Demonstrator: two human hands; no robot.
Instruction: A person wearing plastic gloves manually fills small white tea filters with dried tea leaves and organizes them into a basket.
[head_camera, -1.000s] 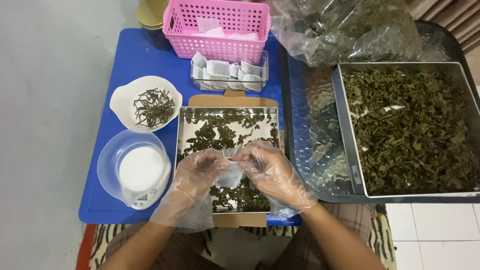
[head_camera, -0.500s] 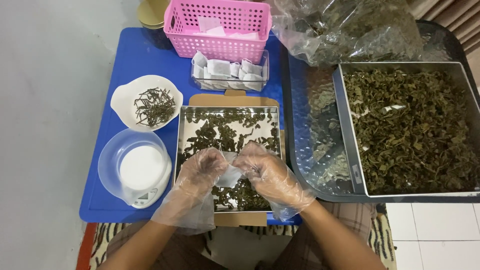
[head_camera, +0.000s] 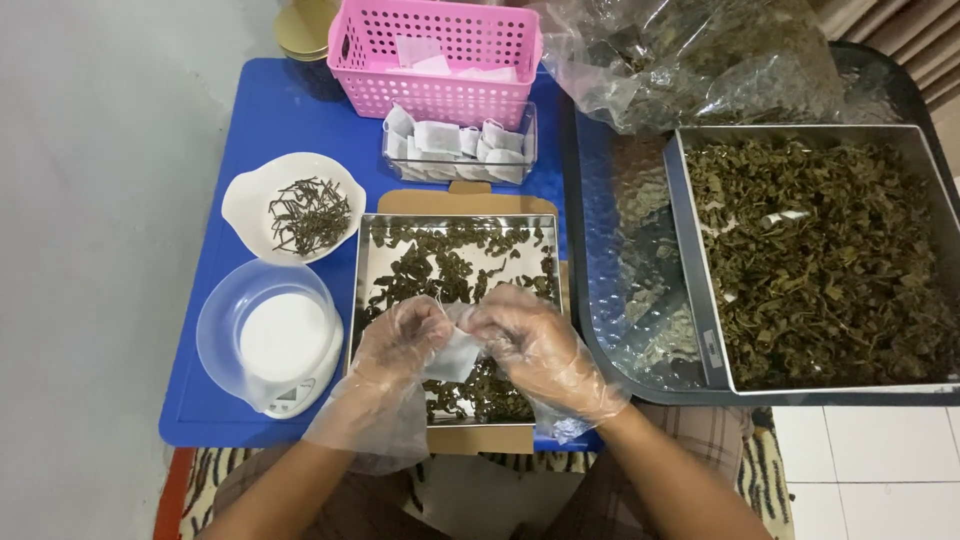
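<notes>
Sachet (head_camera: 455, 352) seemingly between both hands' fingers (head_camera: 480, 322)

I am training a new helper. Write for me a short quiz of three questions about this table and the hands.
1. True or false: both hands wear clear plastic gloves.
2. What do the left hand and right hand hold between them?
A. a small white filter bag
B. a spoon
C. a lid
3. What lies in the white bowl?

Key:
1. True.
2. A, held over the small steel tray of dried leaves.
3. Thin dark dried stems.
</notes>
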